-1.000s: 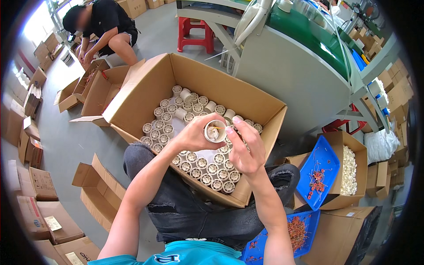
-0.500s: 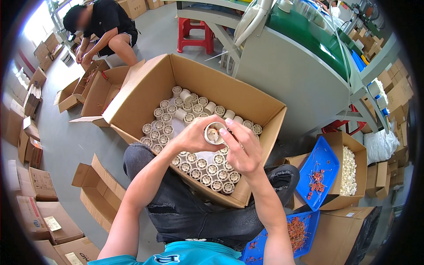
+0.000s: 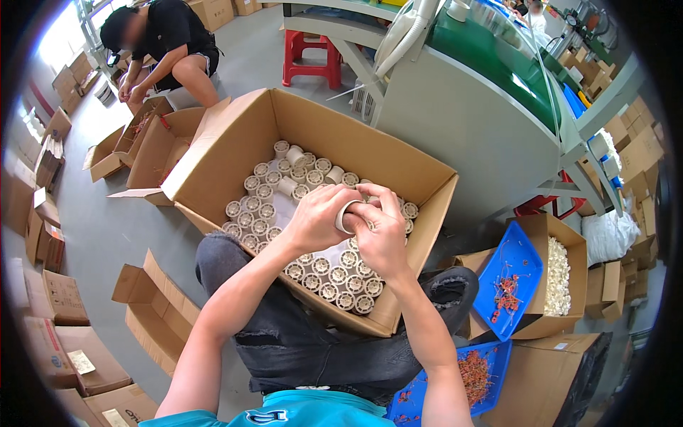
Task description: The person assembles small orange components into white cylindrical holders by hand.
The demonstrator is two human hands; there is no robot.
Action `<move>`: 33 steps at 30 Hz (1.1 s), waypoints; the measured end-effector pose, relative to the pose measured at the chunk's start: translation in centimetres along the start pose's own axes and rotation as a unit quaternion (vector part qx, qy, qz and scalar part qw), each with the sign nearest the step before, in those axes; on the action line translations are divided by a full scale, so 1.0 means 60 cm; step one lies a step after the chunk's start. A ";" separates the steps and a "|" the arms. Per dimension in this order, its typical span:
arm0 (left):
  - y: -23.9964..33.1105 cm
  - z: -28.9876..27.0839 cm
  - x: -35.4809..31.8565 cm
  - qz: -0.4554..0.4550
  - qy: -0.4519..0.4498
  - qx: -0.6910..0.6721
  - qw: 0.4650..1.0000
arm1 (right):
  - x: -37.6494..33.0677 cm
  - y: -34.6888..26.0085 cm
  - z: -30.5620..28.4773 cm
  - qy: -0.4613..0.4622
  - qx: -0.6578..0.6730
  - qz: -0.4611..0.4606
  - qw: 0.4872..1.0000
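Observation:
My left hand [image 3: 319, 215] is wrapped round a white plastic cup-shaped housing [image 3: 343, 218], its open end facing up toward me. My right hand [image 3: 382, 238] is closed at the same housing, with fingertips pushed into its opening; what they touch inside is hidden. Both hands are above a large open cardboard box [image 3: 356, 146] between my knees. Inside it stand many similar white housings [image 3: 329, 291], most showing slotted round ends, and a few lie on their sides. My hands cover part of them.
To my right are blue trays [image 3: 530, 281] with small red wired parts and a carton of small cream-coloured pieces [image 3: 558, 277]. An empty carton [image 3: 160, 313] lies left. Ahead are a green-topped workbench [image 3: 491, 64], a red stool [image 3: 313, 60] and a crouching person [image 3: 167, 43].
My right fingers have moved from the rim of the housing down into its opening. The housing has tilted, and the small parts seen inside before are now hidden.

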State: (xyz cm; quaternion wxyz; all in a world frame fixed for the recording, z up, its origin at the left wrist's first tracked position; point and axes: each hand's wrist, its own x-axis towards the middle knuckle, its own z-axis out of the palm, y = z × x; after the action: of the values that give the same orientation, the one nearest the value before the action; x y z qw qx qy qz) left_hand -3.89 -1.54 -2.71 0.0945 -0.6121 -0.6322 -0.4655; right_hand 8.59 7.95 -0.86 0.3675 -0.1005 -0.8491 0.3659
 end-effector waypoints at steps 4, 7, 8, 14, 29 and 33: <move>0.001 0.002 -0.004 -0.020 0.011 -0.026 0.999 | -0.001 -0.002 0.005 -0.008 0.044 0.055 0.997; -0.001 0.003 -0.007 -0.032 0.017 -0.036 0.999 | 0.001 -0.004 0.002 -0.023 0.059 0.060 0.996; -0.001 0.003 -0.006 -0.038 0.016 -0.048 0.998 | 0.002 -0.003 -0.001 -0.022 0.058 0.059 0.996; 0.002 0.004 -0.004 -0.031 0.011 -0.050 0.998 | 0.001 -0.004 -0.004 -0.027 0.143 0.144 0.979; -0.001 0.004 -0.014 0.007 -0.036 0.011 0.999 | -0.015 -0.001 0.012 0.016 0.052 0.070 0.996; 0.004 0.009 -0.022 -0.003 -0.045 0.015 0.999 | -0.023 0.003 0.013 0.003 0.118 0.118 0.986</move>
State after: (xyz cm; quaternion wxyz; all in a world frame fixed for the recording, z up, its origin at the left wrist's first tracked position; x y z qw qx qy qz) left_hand -3.14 -2.11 -3.77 0.0739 -0.6294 -0.6442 -0.4282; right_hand 8.97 7.05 -2.10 0.3336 -0.1572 -0.7808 0.5043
